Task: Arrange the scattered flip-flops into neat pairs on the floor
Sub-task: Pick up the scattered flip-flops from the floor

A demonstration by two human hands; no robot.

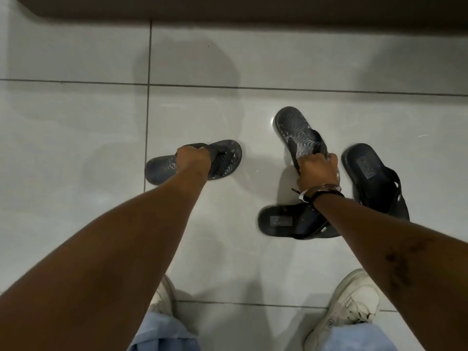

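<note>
My left hand (193, 159) grips the strap of a dark patterned flip-flop (222, 158) that lies sideways, toe to the right. Over to the right, my right hand (317, 171) holds the strap of a matching patterned flip-flop (295, 127), tilted with its heel toward the far side. Two plain black flip-flops lie on the pale tiled floor (76, 148): one (367, 171) points away just right of my right hand, the other (281, 221) lies crosswise under my right wrist.
A dark brown base edge (253, 8) runs across the far side. My white sneakers (354, 307) and light blue trouser legs (164, 335) are at the near edge.
</note>
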